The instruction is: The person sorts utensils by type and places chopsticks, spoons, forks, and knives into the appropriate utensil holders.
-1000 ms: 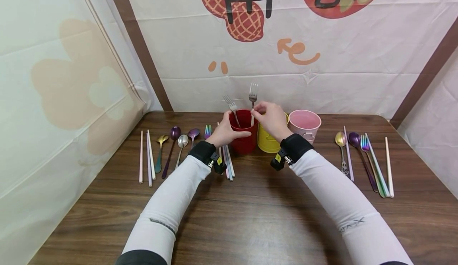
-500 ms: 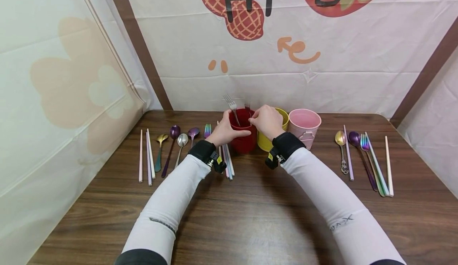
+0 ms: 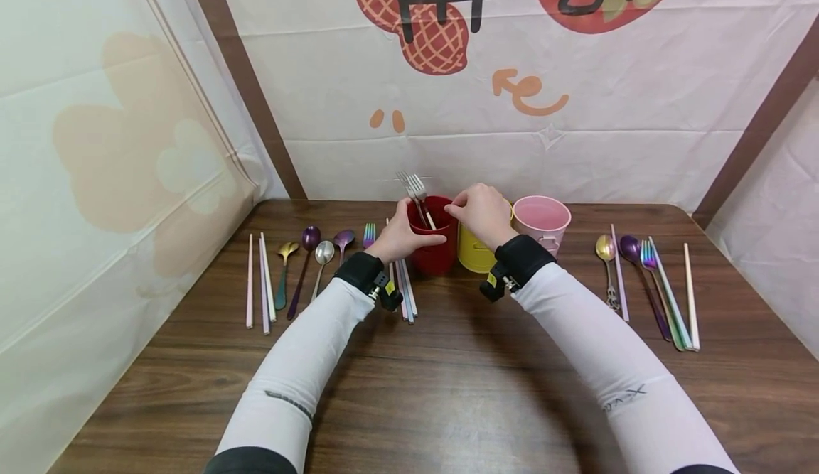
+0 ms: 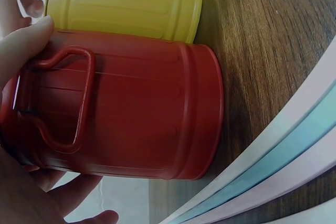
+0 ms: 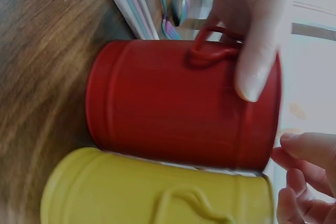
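Observation:
My left hand (image 3: 395, 237) grips the red bucket (image 3: 435, 255) near its rim, thumb along the front and fingers round the far side. Inside that bucket two silver forks stand tines up and lean left: one fork (image 3: 417, 188) with a pale handle end in front, the other fork (image 3: 404, 178) just behind. Over the right part of the rim hovers my right hand (image 3: 484, 215), fingers loosely bent with nothing between them; the right wrist view shows its fingertips beside the rim. The yellow bucket (image 3: 475, 255) stands against the red one, partly behind my right hand.
A pink bucket (image 3: 542, 219) stands right of the yellow one. Spoons, a rainbow fork (image 3: 369, 234) and chopsticks (image 3: 407, 293) lie on the left of the wooden table (image 3: 435, 389). More spoons, chopsticks and another rainbow fork (image 3: 648, 255) lie at the right. A printed cloth hangs behind.
My right hand has lowered a fork into the red bucket and let go. That fork now leans left against the other one. My left hand has kept its hold on the bucket.

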`<state>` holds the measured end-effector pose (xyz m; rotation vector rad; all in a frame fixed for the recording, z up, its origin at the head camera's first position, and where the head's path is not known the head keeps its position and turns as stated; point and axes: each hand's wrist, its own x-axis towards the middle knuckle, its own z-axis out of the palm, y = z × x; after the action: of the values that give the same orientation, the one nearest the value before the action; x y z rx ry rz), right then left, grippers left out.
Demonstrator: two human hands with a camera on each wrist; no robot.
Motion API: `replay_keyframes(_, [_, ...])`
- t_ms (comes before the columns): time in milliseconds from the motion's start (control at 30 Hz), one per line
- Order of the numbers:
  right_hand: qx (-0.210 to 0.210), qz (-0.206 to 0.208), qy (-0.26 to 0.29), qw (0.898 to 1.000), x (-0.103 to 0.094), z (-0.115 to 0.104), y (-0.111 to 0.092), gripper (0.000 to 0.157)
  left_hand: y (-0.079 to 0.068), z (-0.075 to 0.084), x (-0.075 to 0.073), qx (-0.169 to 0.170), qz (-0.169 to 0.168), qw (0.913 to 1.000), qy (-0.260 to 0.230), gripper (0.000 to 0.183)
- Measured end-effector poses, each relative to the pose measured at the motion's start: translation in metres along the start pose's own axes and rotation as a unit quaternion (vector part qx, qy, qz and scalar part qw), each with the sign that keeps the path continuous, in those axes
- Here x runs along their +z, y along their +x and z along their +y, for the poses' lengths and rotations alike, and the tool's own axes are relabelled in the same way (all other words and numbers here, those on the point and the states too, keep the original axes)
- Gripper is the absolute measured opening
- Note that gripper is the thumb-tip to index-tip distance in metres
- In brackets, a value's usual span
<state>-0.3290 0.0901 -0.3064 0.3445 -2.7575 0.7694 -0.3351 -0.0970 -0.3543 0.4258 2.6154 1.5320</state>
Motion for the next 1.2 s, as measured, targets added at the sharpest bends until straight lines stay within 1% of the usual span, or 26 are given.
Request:
replay_keyframes(267, [0.001, 0.013, 0.008, 1.0, -0.027, 0.005, -0.001, 0.022, 0.0, 0.0, -0.001, -0.006, 0.001, 1.0, 0.005, 0.09])
replay_keyframes(500, [-0.013, 0.027, 0.025, 0.999, -0.058, 0.015, -0.01, 0.023, 0.002, -0.001, 0.0, -0.013, 0.002, 0.9998, 0.016, 0.094])
replay_keyframes(600, [-0.022, 0.039, 0.032, 0.999, -0.072, 0.024, -0.016, 0.024, 0.002, -0.001, 0.0, -0.01, 0.002, 0.9998, 0.018, 0.094])
replay_keyframes(700, [-0.036, 0.058, 0.026, 0.997, -0.085, 0.036, -0.023, 0.024, 0.002, -0.001, 0.0, -0.012, 0.004, 0.9998, 0.017, 0.095])
replay_keyframes(800, [-0.04, 0.077, 0.023, 0.996, -0.097, 0.05, -0.031, 0.023, 0.002, -0.002, 0.001, -0.015, 0.009, 0.9997, 0.015, 0.102])
replay_keyframes(867, [-0.035, 0.085, 0.02, 0.996, -0.105, 0.06, -0.038, 0.023, 0.0, -0.004, 0.003, -0.013, 0.023, 0.9995, 0.018, 0.109])
replay_keyframes(933, [-0.024, 0.089, 0.018, 0.996, -0.112, 0.071, -0.045, 0.025, 0.0, -0.005, 0.003, -0.001, 0.047, 0.9986, 0.025, 0.116])
replay_keyframes(1000, [-0.012, 0.091, 0.01, 0.996, -0.117, 0.084, -0.053, 0.03, -0.001, -0.004, 0.003, 0.021, 0.081, 0.9957, 0.04, 0.12])
replay_keyframes(1100, [0.004, 0.09, -0.007, 0.996, -0.123, 0.104, -0.063, 0.037, -0.001, 0.003, 0.0, 0.08, 0.12, 0.9865, 0.077, 0.119])
replay_keyframes(1133, [0.011, 0.087, -0.011, 0.996, -0.124, 0.111, -0.067, 0.039, 0.0, 0.007, -0.001, 0.101, 0.127, 0.9826, 0.091, 0.117])
replay_keyframes(1200, [0.028, 0.081, -0.024, 0.996, -0.126, 0.126, -0.073, 0.04, 0.001, 0.016, -0.001, 0.14, 0.13, 0.9748, 0.115, 0.114])
